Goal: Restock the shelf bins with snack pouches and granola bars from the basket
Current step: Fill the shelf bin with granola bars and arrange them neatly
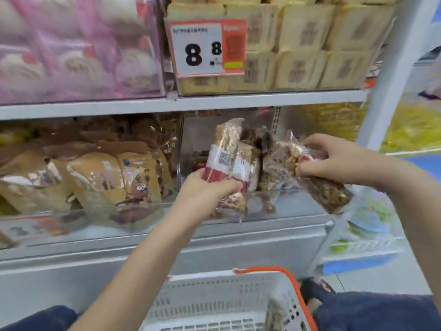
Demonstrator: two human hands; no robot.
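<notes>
Left hand [210, 187] grips a red-banded granola bar [223, 158], rising toward twelve o'clock; right hand [334, 161], at three o'clock, pinches a darker bar [319, 187] slanting toward five.

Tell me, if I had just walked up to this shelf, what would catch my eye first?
Probably the big price card with its bold 8 on the upper shelf, in front of stacked tan packs. Below it, the left hand grips a red-banded granola bar at a clear bin, while the right hand holds a darker nut bar beside it. At the bottom stands a white basket with an orange handle.
</notes>
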